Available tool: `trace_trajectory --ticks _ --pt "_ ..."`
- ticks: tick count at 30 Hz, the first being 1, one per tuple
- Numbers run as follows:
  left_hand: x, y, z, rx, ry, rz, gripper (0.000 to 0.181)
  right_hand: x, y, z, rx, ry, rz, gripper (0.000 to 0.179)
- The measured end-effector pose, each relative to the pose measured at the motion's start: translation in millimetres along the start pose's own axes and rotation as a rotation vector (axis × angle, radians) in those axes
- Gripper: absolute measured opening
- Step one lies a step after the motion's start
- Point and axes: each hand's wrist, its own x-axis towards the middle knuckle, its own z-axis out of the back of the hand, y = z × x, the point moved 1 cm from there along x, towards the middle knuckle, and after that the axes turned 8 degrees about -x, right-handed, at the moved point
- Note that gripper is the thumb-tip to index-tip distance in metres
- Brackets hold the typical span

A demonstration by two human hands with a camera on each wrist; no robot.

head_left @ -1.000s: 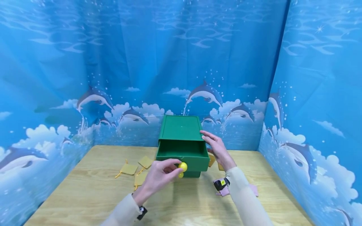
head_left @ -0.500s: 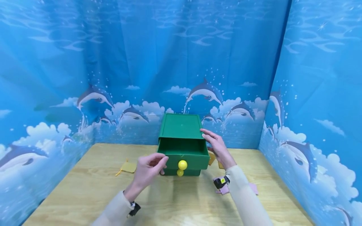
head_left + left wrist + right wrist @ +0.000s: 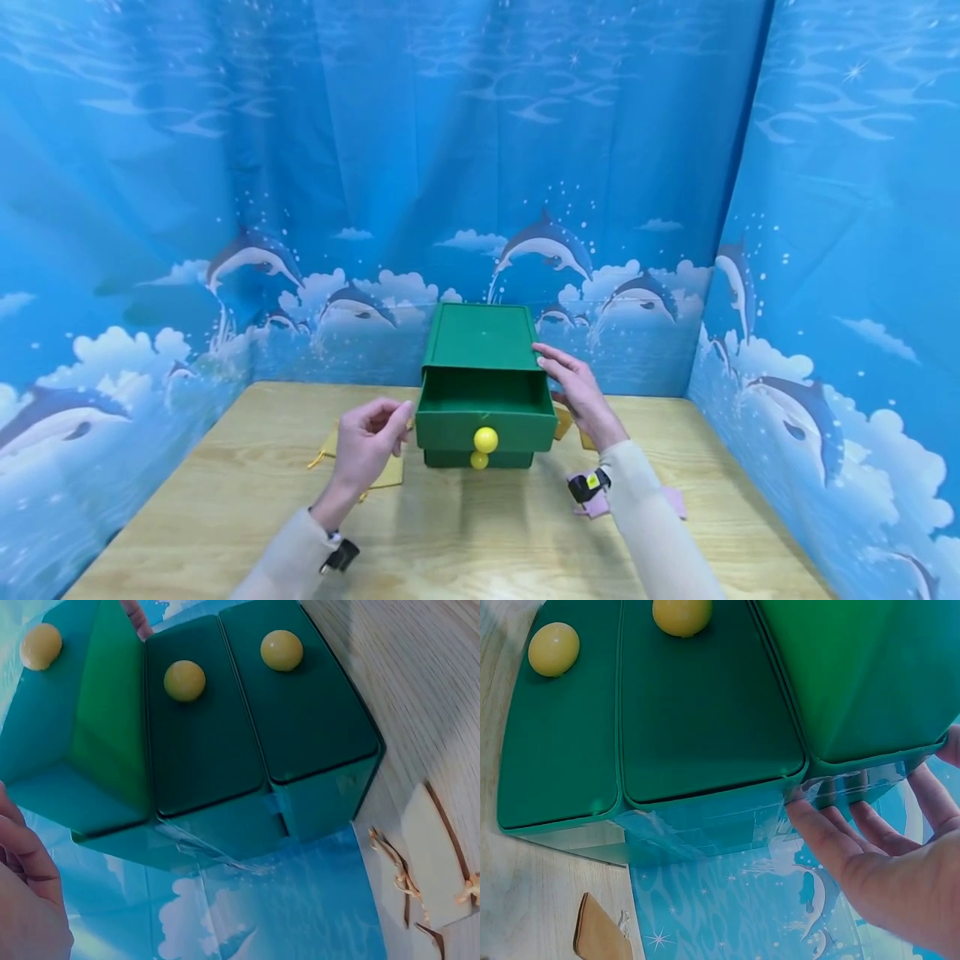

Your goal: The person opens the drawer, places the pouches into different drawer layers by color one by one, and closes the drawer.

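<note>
A green drawer cabinet [image 3: 483,335] stands on the table with its top drawer [image 3: 446,432] pulled out. On that drawer's front is a round yellow knob [image 3: 486,440]. In the left wrist view, two lower drawers with yellow knobs [image 3: 184,681] are closed. My left hand [image 3: 366,446] hovers left of the pulled-out drawer, apart from it, its fingers loosely bent around nothing. My right hand [image 3: 579,396] rests against the cabinet's right side near the top; in the right wrist view its extended fingers [image 3: 821,829] touch the side wall.
Yellow drawstring pouches [image 3: 388,475] lie on the table [image 3: 480,542] left of the cabinet, partly behind my left hand. More yellow pieces [image 3: 562,421] lie to its right. A pink item [image 3: 597,505] is partly under my right forearm. A dolphin-print curtain [image 3: 375,167] surrounds the table.
My left hand has let go of the top drawer's yellow knob and moved left, away from it. The drawer stays pulled out; my right hand has stayed on the cabinet's side.
</note>
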Motion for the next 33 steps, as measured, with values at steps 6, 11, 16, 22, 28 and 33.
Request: trace_trajectory --ticks 6,11,16,22,28,33 --pt "8.2 4.4 11.0 0.006 0.008 0.101 0.015 -2.0 9.4 -1.2 0.002 0.004 -0.008 0.048" --pt "14.2 17.3 24.4 0.031 -0.005 0.189 0.022 1.5 11.8 -1.7 0.027 0.001 -0.003 0.047" --pt "11.9 33.7 35.5 0.047 -0.049 0.229 0.024 4.4 5.5 -0.1 0.026 0.002 -0.015 0.048" --pt "11.7 45.5 45.1 0.069 -0.071 0.296 0.021 2.0 4.0 0.1 0.011 -0.001 -0.021 0.047" --pt "12.4 55.8 53.6 0.105 0.009 0.422 0.027 0.7 2.7 -0.5 0.002 -0.001 -0.015 0.048" --pt "12.1 65.2 60.5 0.178 0.18 0.556 0.027 -1.2 5.8 -1.1 0.019 0.01 -0.021 0.048"
